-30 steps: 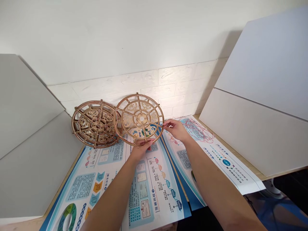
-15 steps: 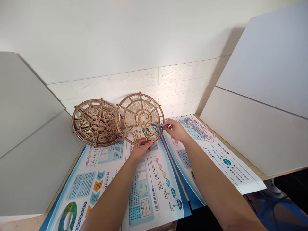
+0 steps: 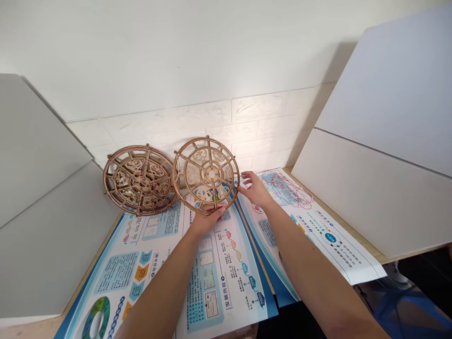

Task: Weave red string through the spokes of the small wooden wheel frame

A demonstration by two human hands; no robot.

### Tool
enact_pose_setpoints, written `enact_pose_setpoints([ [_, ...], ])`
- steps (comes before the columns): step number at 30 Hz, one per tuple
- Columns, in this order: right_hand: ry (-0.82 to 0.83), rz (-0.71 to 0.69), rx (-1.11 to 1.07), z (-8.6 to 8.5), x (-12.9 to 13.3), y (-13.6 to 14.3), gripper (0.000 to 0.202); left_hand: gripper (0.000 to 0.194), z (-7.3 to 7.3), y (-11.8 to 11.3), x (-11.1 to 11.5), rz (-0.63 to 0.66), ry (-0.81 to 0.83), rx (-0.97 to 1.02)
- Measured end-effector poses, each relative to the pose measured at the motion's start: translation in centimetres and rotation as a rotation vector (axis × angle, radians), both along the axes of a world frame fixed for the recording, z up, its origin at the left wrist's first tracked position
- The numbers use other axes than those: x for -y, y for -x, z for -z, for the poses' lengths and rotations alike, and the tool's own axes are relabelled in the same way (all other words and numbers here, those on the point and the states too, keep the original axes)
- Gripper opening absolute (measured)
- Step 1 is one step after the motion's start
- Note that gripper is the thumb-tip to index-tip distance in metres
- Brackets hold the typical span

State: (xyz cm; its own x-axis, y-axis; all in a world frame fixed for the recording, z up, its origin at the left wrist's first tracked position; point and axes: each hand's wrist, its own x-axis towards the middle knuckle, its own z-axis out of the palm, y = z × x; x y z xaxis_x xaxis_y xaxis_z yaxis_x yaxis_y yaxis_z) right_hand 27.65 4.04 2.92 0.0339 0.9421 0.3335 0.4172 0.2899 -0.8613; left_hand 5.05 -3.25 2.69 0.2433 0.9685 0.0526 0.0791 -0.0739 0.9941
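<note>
My left hand (image 3: 207, 221) grips the bottom rim of a round brown openwork wheel (image 3: 212, 174) with spokes and scroll cut-outs. The wheel is held nearly upright, with a pale thread across its left side. My right hand (image 3: 256, 188) is at the wheel's right rim, its fingers apart and the thumb tip at the edge; whether it touches cannot be told. To the left, a second similar wheel (image 3: 142, 184) leans back, wound with reddish thread. The held wheel's left rim overlaps it in view.
Tangled red thread (image 3: 291, 190) lies on the right-hand printed poster (image 3: 349, 259). Another poster (image 3: 233, 301) covers the left part of the wooden tabletop. A white brick-patterned wall (image 3: 278, 113) stands behind, with grey panels (image 3: 45, 226) and white panels (image 3: 363, 197) at the sides.
My right hand's fingers have opened from a pinch at the right rim. The held wheel has turned slightly and shifted a little to the right of the other wheel.
</note>
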Motion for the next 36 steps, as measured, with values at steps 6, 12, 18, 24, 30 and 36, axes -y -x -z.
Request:
enact_pose_setpoints([
  [6,0.367,-0.279,-0.371,-0.2,0.3,-0.4,0.054,0.033,0.1,-0.1,0.5,0.021,-0.072,-0.157],
  [12,0.331,-0.383,-0.509,-0.6,0.5,0.2,0.035,0.029,0.7,-0.3,0.4,0.027,-0.137,-0.179],
  [18,0.308,-0.388,-0.594,0.1,0.6,1.0,0.031,0.023,0.0,-0.6,0.7,-0.015,-0.218,-0.153],
  [24,0.150,-0.354,-0.571,-1.8,1.4,1.4,0.030,0.020,-0.3,-0.9,1.0,-0.109,-0.169,-0.077],
  [30,0.020,-0.280,-0.473,-3.5,2.1,1.7,0.045,0.036,-1.0,-1.2,1.1,-0.189,-0.149,0.026],
  [36,-0.127,0.054,-0.388,-3.6,1.8,0.4,0.043,0.038,-2.0,-1.3,1.5,-0.366,-0.279,0.085],
])
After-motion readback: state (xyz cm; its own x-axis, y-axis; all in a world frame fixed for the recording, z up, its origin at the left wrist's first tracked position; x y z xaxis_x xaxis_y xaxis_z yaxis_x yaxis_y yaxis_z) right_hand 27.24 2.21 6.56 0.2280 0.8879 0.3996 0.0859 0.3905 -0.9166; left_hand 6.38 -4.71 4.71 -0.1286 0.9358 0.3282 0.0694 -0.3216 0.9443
